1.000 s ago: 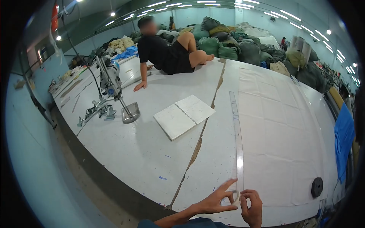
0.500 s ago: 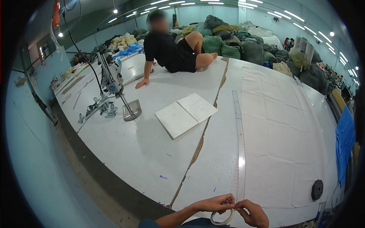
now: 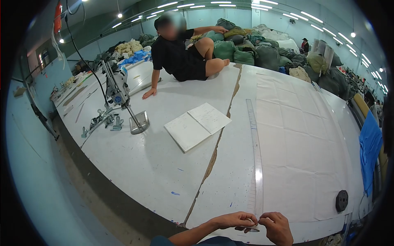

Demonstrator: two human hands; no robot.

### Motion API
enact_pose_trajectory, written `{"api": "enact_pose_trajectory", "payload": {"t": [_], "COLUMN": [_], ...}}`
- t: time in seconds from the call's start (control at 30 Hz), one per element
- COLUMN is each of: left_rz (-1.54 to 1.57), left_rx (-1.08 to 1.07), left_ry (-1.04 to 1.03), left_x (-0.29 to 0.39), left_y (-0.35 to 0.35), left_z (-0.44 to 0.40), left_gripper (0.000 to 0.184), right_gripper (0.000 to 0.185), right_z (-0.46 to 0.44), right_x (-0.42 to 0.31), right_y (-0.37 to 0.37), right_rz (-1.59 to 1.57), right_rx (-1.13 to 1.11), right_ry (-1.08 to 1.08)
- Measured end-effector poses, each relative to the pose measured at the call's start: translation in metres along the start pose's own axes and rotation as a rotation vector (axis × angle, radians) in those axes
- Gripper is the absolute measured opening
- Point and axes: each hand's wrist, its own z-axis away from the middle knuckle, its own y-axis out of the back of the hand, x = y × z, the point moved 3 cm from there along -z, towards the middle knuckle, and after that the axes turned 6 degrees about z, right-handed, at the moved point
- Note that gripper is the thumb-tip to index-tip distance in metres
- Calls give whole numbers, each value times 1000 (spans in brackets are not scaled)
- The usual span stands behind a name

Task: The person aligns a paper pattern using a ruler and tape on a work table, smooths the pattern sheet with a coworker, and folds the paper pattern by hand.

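Observation:
At the front edge of the table, my left hand (image 3: 236, 220) is closed around a roll of tape (image 3: 249, 229), now tilted nearly edge-on so little of its ring shows. Right beside it, my right hand (image 3: 277, 228) has thumb and forefinger pinched together near the left fingertips. Whatever lies in that pinch is too small to make out. Just beyond both hands, a long clear ruler (image 3: 255, 164) lies along the left edge of a spread of thin white fabric or paper (image 3: 301, 151). A black octagonal weight (image 3: 341, 201) rests on its near right corner.
An open spiral notebook (image 3: 198, 127) lies mid-table, left of a ragged brown seam (image 3: 213, 158). Further left stands a cutting machine (image 3: 119, 92) with several metal clamps (image 3: 117, 123) nearby. A person in black (image 3: 176, 59) sits on the table's far side, before piled sacks (image 3: 266, 57).
The tape roll has turned from hanging face-on to nearly edge-on under my left hand. My right hand has shifted slightly right. The seated person has stretched an arm out to the right.

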Motion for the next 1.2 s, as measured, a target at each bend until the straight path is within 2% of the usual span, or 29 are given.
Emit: {"api": "enact_pose_trajectory", "payload": {"t": [0.1, 0.3, 0.37, 0.5, 0.6, 0.63, 0.7, 0.8, 0.93, 1.1, 1.2], "left_rz": [-26, -161, -268, -475, -583, -661, -817, -819, -821, -811, -855], "left_rx": [39, 98, 175, 295, 320, 356, 425, 486, 469, 454, 499], "left_ry": [26, -108, -53, 0, -103, -102, -98, -63, -125, -128, -122], "left_x": [2, 20, 23, 28, 22, 20, 18, 30, 27, 32, 34], "left_y": [1, -6, -3, -2, -3, -4, -6, -21, -23, -27, -29], "left_z": [-1, -2, 0, 5, 4, 2, -1, 1, -4, -7, -9], "left_gripper": [32, 32, 30, 28, 29, 29, 31, 32, 39, 47, 45], "right_gripper": [20, 21, 22, 24, 23, 21, 20, 18, 18, 20, 16], "right_z": [-2, -2, -1, -2, -6, -5, 3, 8, 16, 24, 24], "right_x": [2, 13, 19, 18, 11, 13, 26, 33, 47, 58, 60], "right_y": [2, 4, 1, -4, -13, -18, -33, -34, -53, -57, -60], "right_rz": [24, 15, -43, -240, -196, -172, -109, -125, -111, 45, 83], "right_rx": [-16, -40, -81, -92, -65, -123, -96, -55, -1, 51, 98], "right_ry": [37, 60, 38, -87, -141, -201, -257, -323, -369, -273, -252]}}
